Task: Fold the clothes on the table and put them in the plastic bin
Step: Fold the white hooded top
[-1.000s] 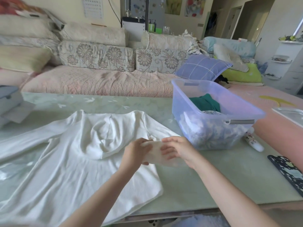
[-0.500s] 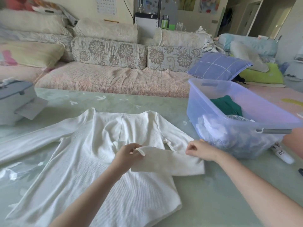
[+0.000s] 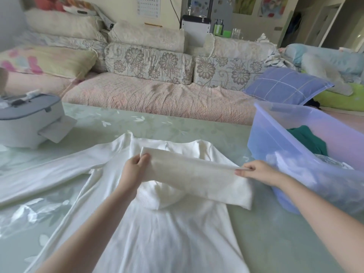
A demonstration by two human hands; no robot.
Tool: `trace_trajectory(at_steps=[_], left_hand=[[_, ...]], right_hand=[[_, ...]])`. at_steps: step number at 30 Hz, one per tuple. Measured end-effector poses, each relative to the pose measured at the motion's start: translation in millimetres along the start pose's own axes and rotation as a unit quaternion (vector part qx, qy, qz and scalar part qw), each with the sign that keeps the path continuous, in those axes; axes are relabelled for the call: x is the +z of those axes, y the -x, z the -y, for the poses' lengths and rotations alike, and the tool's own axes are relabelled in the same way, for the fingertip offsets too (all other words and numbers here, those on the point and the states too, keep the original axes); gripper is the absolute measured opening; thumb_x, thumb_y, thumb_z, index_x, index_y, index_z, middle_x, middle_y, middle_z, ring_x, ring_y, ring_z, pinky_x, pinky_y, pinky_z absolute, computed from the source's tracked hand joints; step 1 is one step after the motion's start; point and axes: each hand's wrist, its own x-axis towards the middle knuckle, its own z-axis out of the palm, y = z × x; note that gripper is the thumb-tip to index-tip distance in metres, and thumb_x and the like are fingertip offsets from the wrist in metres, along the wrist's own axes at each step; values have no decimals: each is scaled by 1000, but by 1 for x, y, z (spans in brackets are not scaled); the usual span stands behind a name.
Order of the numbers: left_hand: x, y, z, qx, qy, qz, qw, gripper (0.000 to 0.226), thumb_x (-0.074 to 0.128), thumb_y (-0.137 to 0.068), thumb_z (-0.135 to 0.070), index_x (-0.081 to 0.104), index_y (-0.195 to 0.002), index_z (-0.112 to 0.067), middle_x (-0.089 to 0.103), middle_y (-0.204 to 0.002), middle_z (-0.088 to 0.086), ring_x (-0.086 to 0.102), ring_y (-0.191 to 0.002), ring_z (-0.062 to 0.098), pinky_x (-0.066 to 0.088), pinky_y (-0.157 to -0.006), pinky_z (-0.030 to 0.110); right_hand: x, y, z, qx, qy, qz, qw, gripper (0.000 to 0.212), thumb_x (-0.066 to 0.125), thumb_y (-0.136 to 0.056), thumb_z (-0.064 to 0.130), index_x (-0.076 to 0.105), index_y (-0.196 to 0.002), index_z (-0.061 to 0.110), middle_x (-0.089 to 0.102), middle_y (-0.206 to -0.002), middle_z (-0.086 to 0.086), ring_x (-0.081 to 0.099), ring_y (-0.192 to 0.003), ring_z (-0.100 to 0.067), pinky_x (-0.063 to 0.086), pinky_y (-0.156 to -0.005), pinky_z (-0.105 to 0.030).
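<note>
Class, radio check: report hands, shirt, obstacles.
Left hand and right hand pinch the sleeve. Sleeve stretched across white shirt. Plastic bin alongside, nothing blocking.

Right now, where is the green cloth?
In the head view, the green cloth lies inside the plastic bin at the right of the table, just beyond the right hand.

The white top (image 3: 167,233) loses its hem to the bottom edge and its outstretched sleeve (image 3: 45,174) to the left one, while the folded-over sleeve (image 3: 197,174) hides part of the chest. The plastic bin (image 3: 275,138) is cut by the right edge (what lies behind its cloudy wall shows only as pale smears).
</note>
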Motion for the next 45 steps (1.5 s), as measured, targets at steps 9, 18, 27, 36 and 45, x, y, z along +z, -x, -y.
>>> trace_trajectory(at_steps=[9,18,27,36,45], left_hand=[[-56,-104,23,-59,-3,-88,994,24,45,-95,-17,58,-80,-3,51,-85,15,58,-75,27,58,-57,38],[-89,-153,54,-5,-270,-149,951,34,45,-94,-17,50,-63,-4,46,-56,8,48,-63,28,35,-55,35],[-97,-151,61,27,-366,-188,911,31,38,-93,-20,51,-71,-4,55,-79,17,48,-76,32,32,-60,33],[-102,-142,61,21,-395,-169,903,29,43,-92,-20,55,-73,-2,60,-81,21,49,-74,32,33,-59,35],[-94,-127,65,102,-460,-184,863,34,50,-93,-18,49,-125,-7,55,-118,20,48,-108,39,38,-83,42]], right_hand=[[27,-97,59,-30,-148,-94,984,47,68,-75,50,46,-66,9,21,-59,0,21,-53,-12,13,-44,-23],[72,-132,72,-20,94,-155,983,48,41,-93,57,50,-60,23,48,-52,2,48,-63,-23,30,-58,-33],[59,-128,46,-46,31,-114,992,93,26,-62,93,53,-70,4,44,-57,-1,41,-56,-15,29,-57,-33],[50,-122,25,-9,218,-107,970,66,38,-77,76,44,-53,15,55,-59,2,32,-91,-22,28,-84,-32],[66,-111,24,-74,198,-190,959,78,16,-66,85,58,-106,32,50,-119,6,32,-116,-18,15,-90,-29]])
